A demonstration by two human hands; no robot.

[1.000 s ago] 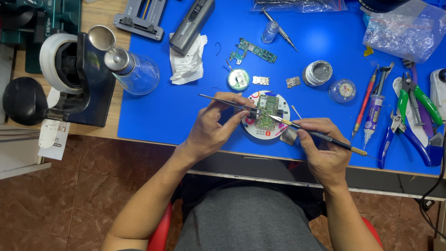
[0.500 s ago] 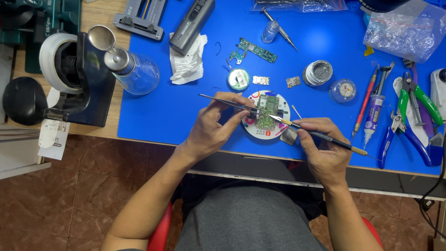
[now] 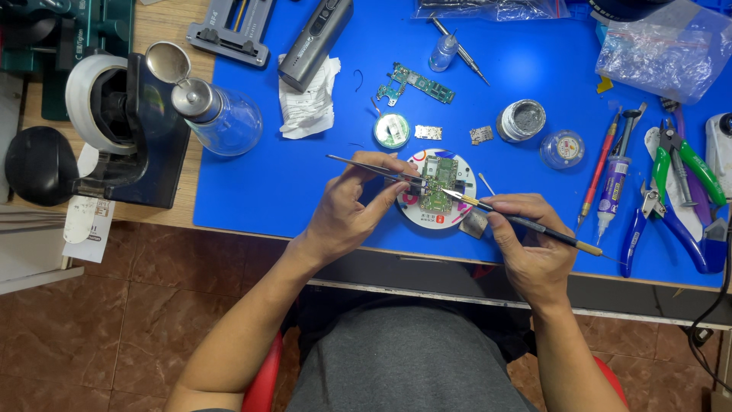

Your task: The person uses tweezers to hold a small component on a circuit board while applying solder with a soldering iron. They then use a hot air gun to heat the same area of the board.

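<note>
Pinched between thumb and fingers of the left hand (image 3: 352, 204), a pair of slim tweezers (image 3: 374, 168) reaches rightward, its tips down on the small green circuit board (image 3: 438, 183). That board lies on a round white disc (image 3: 427, 216) near the front edge of the blue mat (image 3: 259, 191). From the other side, the right hand (image 3: 534, 244) closes pen-style around a thin brush (image 3: 526, 223), whose pointed tip touches the board's right edge. Just beyond sit a second circuit board (image 3: 415, 82), a small round tin (image 3: 392, 130) and a grey jar (image 3: 521, 120); pliers (image 3: 679, 206) lie well off to the right.
</note>
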